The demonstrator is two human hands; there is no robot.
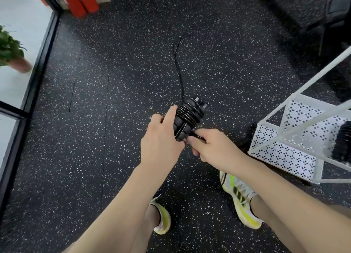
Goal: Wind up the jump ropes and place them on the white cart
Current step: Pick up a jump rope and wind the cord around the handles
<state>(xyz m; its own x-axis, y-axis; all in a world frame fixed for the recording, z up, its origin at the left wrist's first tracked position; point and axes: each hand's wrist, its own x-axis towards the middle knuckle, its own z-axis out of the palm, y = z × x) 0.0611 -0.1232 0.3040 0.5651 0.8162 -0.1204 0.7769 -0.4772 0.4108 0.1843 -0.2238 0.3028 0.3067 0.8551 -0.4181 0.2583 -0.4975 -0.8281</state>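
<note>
The pair of black ribbed jump-rope handles (187,120), held side by side as one bundle, is gripped by the left hand (161,140), whose fingers are curled round the lower part and whose thumb is laid up along the bundle's left side. Several turns of thin black cord (190,114) are seen wound round the middle of the handles. The bundle's long axis is tilted, its capped ends pointing toward one o'clock and its base toward seven o'clock, just above centre of view. A strand of cord is pinched by the curled fingers of the right hand (210,145), just beside the bundle's base at its four o'clock, the two hands almost touching.

From the bundle's top the loose length of black rope (177,63) is trailed toward twelve o'clock across the black speckled rubber floor (114,82), where wide open room is left ahead and to the left. At three o'clock the white perforated metal cart (281,150) stands near the right hand, its near corner close to the right yellow-and-white shoe (239,197); a dark blurred object (341,142) is seen inside it. The left shoe (161,216) is at six o'clock. The floor is bounded at nine o'clock by a black frame edge (40,63), beyond which a potted green plant (11,49) is seen; red padded shapes (79,0) stand at eleven o'clock.
</note>
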